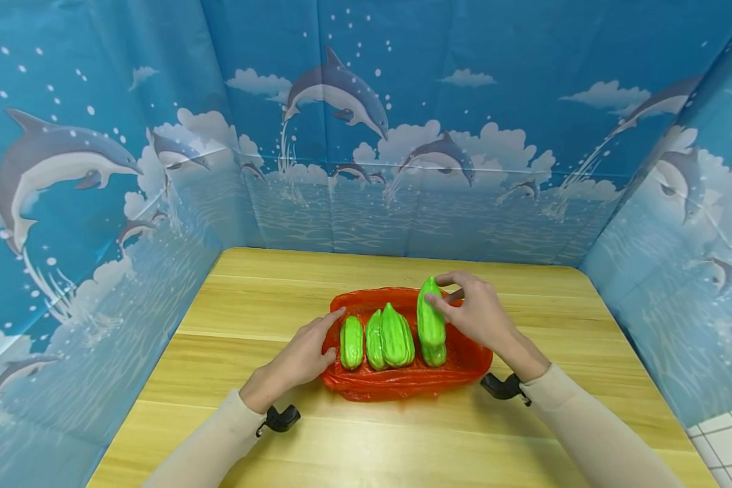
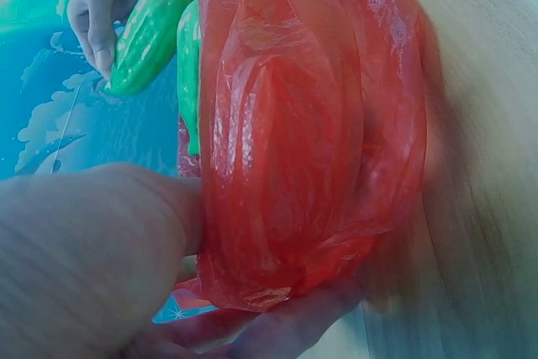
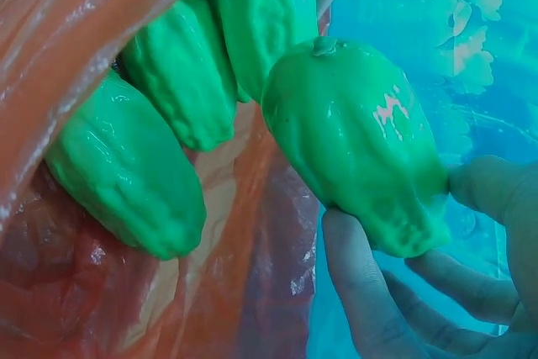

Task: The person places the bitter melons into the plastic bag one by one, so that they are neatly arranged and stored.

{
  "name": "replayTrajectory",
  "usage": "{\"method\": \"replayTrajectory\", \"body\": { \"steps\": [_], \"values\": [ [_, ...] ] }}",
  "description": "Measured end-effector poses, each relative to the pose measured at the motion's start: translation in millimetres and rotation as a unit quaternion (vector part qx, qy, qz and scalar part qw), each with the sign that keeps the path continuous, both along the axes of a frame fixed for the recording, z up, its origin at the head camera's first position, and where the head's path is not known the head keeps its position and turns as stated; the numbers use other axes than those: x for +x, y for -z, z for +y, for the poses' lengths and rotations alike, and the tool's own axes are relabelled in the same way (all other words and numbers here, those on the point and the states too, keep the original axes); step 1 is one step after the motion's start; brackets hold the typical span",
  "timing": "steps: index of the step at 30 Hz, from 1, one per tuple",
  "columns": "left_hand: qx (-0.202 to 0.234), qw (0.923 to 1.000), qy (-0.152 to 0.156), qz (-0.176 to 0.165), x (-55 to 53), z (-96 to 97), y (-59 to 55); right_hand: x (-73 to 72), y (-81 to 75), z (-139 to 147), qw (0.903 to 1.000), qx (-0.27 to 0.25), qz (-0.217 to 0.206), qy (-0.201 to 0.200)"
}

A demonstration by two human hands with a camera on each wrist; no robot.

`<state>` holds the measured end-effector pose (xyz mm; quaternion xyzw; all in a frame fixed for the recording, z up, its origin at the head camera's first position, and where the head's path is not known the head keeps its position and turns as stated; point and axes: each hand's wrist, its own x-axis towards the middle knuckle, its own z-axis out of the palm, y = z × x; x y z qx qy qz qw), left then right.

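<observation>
A red plastic bag (image 1: 372,390) lies with its mouth up on the table, holding several ridged bright green bitter melons. Above the right part of the bag, my right hand (image 1: 478,308) pinches one bitter melon (image 3: 361,140) between thumb and fingertips near its far end. Partly hidden below it is another bitter melon (image 1: 436,356). Two bitter melons (image 1: 396,337) lie side by side in the middle, and a single bitter melon (image 1: 352,342) is at the left. My left hand (image 1: 301,349) holds the bag's left end; in the left wrist view red film hides part of the fingers.
The bag sits on a light wooden table (image 1: 268,278). Blue curtains (image 1: 402,217) printed with dolphins stand along the back and both sides. White floor tiles (image 1: 728,440) show at the lower right. Each wrist wears a black camera mount (image 1: 282,419).
</observation>
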<state>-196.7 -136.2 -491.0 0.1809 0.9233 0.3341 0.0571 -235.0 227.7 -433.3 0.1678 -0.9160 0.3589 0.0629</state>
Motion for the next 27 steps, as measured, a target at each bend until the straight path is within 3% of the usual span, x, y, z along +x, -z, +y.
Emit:
{"method": "replayTrajectory", "body": {
  "steps": [27],
  "values": [
    [0.003,1.0,0.005,0.008,0.7,-2.1,-0.5,-4.2,8.2,-12.0,0.9994,0.025,-0.016,-0.016]
  ]
}}
